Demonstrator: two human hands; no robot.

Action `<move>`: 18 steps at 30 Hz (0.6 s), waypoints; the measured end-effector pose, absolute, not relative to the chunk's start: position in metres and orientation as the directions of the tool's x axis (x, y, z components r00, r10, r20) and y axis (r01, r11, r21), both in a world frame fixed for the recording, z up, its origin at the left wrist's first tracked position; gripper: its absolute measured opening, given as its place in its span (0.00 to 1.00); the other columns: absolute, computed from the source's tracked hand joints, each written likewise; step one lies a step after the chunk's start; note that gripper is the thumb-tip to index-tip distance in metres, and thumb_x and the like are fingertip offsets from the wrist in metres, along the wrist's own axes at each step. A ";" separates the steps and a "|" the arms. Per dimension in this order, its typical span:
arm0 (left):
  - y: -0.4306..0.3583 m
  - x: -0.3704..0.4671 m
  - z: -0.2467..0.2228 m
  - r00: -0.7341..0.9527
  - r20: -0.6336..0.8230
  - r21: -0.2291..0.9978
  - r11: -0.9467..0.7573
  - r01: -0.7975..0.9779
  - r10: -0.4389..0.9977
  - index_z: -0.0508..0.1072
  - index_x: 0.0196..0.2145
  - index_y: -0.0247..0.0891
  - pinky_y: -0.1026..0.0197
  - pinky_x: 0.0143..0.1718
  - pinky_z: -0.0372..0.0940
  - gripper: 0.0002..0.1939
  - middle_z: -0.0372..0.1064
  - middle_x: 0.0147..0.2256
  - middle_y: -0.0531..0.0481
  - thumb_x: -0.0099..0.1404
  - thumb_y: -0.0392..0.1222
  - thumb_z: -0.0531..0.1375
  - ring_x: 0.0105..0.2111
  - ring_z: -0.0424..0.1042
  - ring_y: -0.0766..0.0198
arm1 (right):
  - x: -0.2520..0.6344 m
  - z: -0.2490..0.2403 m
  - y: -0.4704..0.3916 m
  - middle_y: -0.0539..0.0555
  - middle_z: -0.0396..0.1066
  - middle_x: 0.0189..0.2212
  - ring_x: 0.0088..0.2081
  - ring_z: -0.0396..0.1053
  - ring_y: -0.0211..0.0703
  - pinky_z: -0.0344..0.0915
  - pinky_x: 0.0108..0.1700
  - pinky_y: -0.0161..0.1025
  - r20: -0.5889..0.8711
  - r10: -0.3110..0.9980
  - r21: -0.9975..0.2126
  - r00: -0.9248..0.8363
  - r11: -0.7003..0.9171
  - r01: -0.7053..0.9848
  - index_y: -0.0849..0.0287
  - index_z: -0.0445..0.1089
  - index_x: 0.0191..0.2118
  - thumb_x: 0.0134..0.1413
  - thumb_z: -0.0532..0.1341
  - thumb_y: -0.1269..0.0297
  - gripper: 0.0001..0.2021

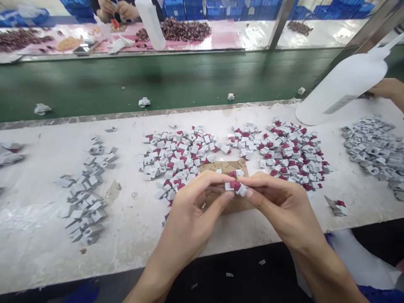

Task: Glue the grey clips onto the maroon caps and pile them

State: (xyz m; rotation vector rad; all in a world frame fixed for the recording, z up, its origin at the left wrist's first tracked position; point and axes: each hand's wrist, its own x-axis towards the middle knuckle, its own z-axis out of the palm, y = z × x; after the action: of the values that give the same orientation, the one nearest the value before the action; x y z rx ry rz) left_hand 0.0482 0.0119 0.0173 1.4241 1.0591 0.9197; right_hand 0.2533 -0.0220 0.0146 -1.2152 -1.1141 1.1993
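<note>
Between my two hands is a small grey and dark-red plastic part (235,185). My left hand (197,206) pinches its left end between thumb and forefinger. The right end sits in a pinch of my right hand (284,206). Just under them lies a brown cardboard piece (232,206), partly covered by the hands, with another small grey and red piece near its top edge. Loose heaps of similar grey and red parts spread to the left (181,153) and to the right (293,153) of the cardboard.
Plain grey parts lie in a left pile (88,193) and a far-right pile (372,149). A white squeeze bottle (344,88) leans at the right, near another person's hand (389,90). Beyond the table edge runs a green belt (189,75) carrying several small pieces. Another person's hands work across it.
</note>
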 end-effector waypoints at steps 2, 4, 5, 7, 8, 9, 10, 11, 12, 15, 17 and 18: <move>0.017 0.044 0.023 0.332 -0.010 0.989 -0.040 0.143 0.943 0.89 0.50 0.51 0.51 0.52 0.86 0.07 0.88 0.50 0.47 0.79 0.42 0.70 0.50 0.88 0.50 | 0.252 0.019 -0.017 0.51 0.92 0.45 0.47 0.92 0.49 0.89 0.50 0.39 -0.008 1.000 -0.998 0.027 -0.006 -0.066 0.44 0.93 0.49 0.71 0.75 0.65 0.08; 0.023 0.040 0.029 0.370 -0.008 0.979 -0.069 0.193 0.929 0.89 0.50 0.52 0.49 0.50 0.86 0.08 0.88 0.49 0.47 0.79 0.43 0.69 0.48 0.88 0.49 | 0.251 0.023 -0.012 0.52 0.92 0.46 0.49 0.92 0.49 0.89 0.53 0.39 0.007 1.000 -0.998 -0.009 0.007 -0.055 0.45 0.93 0.48 0.71 0.75 0.67 0.09; 0.026 0.038 0.032 0.385 -0.006 0.971 -0.087 0.222 0.923 0.89 0.50 0.52 0.49 0.50 0.85 0.07 0.88 0.49 0.47 0.79 0.44 0.69 0.48 0.88 0.49 | 0.252 0.024 -0.010 0.52 0.92 0.47 0.50 0.91 0.48 0.88 0.54 0.39 0.016 1.000 -0.999 -0.019 0.015 -0.049 0.45 0.92 0.48 0.71 0.74 0.67 0.09; 0.034 0.035 0.036 0.402 -0.004 0.963 -0.105 0.250 0.916 0.89 0.49 0.52 0.49 0.50 0.84 0.07 0.88 0.48 0.47 0.79 0.45 0.69 0.48 0.88 0.50 | 0.254 0.027 -0.005 0.52 0.92 0.47 0.49 0.91 0.48 0.89 0.52 0.39 0.020 0.999 -0.999 -0.039 0.018 -0.046 0.44 0.92 0.49 0.72 0.74 0.65 0.08; 0.039 0.034 0.038 0.407 -0.013 0.965 -0.096 0.246 0.913 0.88 0.49 0.52 0.49 0.50 0.84 0.07 0.88 0.48 0.47 0.79 0.45 0.69 0.48 0.88 0.50 | 0.257 0.028 0.000 0.52 0.92 0.47 0.48 0.91 0.48 0.89 0.50 0.40 0.016 0.998 -0.999 -0.059 0.014 -0.040 0.44 0.92 0.50 0.72 0.75 0.62 0.07; 0.046 0.034 0.040 0.413 -0.025 0.969 -0.080 0.235 0.911 0.88 0.50 0.51 0.50 0.49 0.84 0.07 0.87 0.48 0.47 0.78 0.45 0.69 0.47 0.87 0.51 | 0.259 0.029 0.007 0.52 0.91 0.47 0.48 0.91 0.49 0.89 0.49 0.42 0.010 0.996 -1.000 -0.094 0.008 -0.021 0.44 0.92 0.51 0.73 0.75 0.60 0.07; 0.056 0.034 0.042 0.417 -0.032 0.971 -0.070 0.228 0.908 0.87 0.51 0.49 0.50 0.49 0.84 0.08 0.87 0.47 0.47 0.77 0.45 0.70 0.46 0.87 0.51 | 0.263 0.030 0.018 0.53 0.91 0.48 0.48 0.91 0.51 0.90 0.49 0.44 0.005 0.991 -1.000 -0.132 0.009 0.028 0.45 0.92 0.53 0.73 0.75 0.57 0.09; 0.069 0.034 0.043 0.406 -0.024 0.969 -0.079 0.235 0.914 0.86 0.52 0.48 0.51 0.48 0.84 0.09 0.87 0.46 0.46 0.76 0.45 0.70 0.46 0.87 0.52 | 0.266 0.031 0.032 0.54 0.91 0.48 0.48 0.90 0.52 0.90 0.49 0.46 0.000 0.988 -0.991 -0.156 0.020 0.132 0.46 0.91 0.56 0.74 0.74 0.56 0.11; 0.084 0.034 0.045 0.376 -0.001 0.957 -0.109 0.270 0.927 0.85 0.52 0.46 0.51 0.49 0.83 0.10 0.86 0.46 0.46 0.76 0.44 0.70 0.46 0.86 0.52 | 0.268 0.033 0.051 0.55 0.91 0.50 0.48 0.90 0.52 0.90 0.49 0.48 -0.005 0.987 -0.960 -0.158 0.040 0.277 0.47 0.90 0.60 0.75 0.72 0.58 0.14; 0.146 0.039 0.048 0.182 0.069 0.838 -0.156 0.523 0.981 0.84 0.48 0.41 0.51 0.54 0.79 0.06 0.86 0.47 0.44 0.74 0.36 0.68 0.49 0.83 0.52 | 0.268 0.035 0.130 0.61 0.85 0.63 0.50 0.87 0.54 0.87 0.52 0.52 0.022 0.999 -0.725 -0.047 0.048 0.687 0.53 0.82 0.70 0.78 0.65 0.70 0.22; 0.194 0.045 0.046 0.059 0.041 0.762 -0.069 0.643 0.997 0.83 0.45 0.39 0.49 0.56 0.77 0.07 0.85 0.46 0.42 0.72 0.30 0.67 0.48 0.82 0.52 | 0.262 0.032 0.190 0.67 0.78 0.71 0.58 0.84 0.59 0.82 0.62 0.57 0.046 0.999 -0.643 0.000 0.030 0.765 0.59 0.82 0.67 0.77 0.64 0.74 0.20; 0.217 0.050 0.043 0.032 0.029 0.748 -0.043 0.662 0.999 0.82 0.44 0.38 0.48 0.57 0.76 0.08 0.85 0.46 0.41 0.72 0.28 0.67 0.47 0.82 0.51 | 0.257 0.030 0.218 0.68 0.76 0.72 0.62 0.82 0.61 0.80 0.66 0.59 0.047 0.999 -0.611 0.001 0.028 0.791 0.59 0.82 0.66 0.77 0.67 0.71 0.18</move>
State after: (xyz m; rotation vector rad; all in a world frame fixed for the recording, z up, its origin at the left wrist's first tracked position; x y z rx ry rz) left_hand 0.0501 0.2173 0.0429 1.7621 1.6843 0.7885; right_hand 0.2570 0.2182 0.0298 -1.8132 -1.8401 0.5804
